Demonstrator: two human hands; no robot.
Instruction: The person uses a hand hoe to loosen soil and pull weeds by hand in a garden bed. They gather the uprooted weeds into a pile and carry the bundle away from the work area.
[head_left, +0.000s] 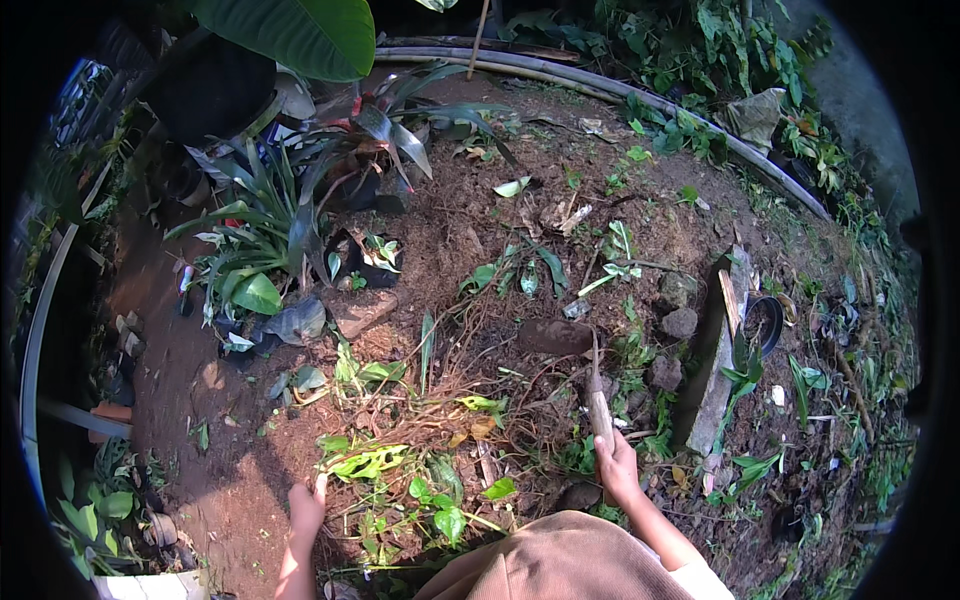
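Note:
My right hand (619, 469) is closed around the pale wooden handle of a hand hoe or trowel-like garden tool (598, 405). Its thin metal neck bends to a broad soil-brown blade (556, 337) that lies at the soil, left of the neck. At the lower left, my left hand (306, 506) is beside a bright yellow-green cut leaf (367, 462) and a tangle of thin brown roots or stems (420, 420). Its fingers are partly turned from view, so whether it grips a stem is unclear. Small green leaves (448, 521) lie between my hands.
A long concrete block (712, 409) lies at the right, with stones (679, 322) and a black ring (772, 324) near it. Strap-leaved plants (259, 217) grow at the upper left beside a dark pot (210, 90). Bamboo poles (540, 66) curve along the far edge.

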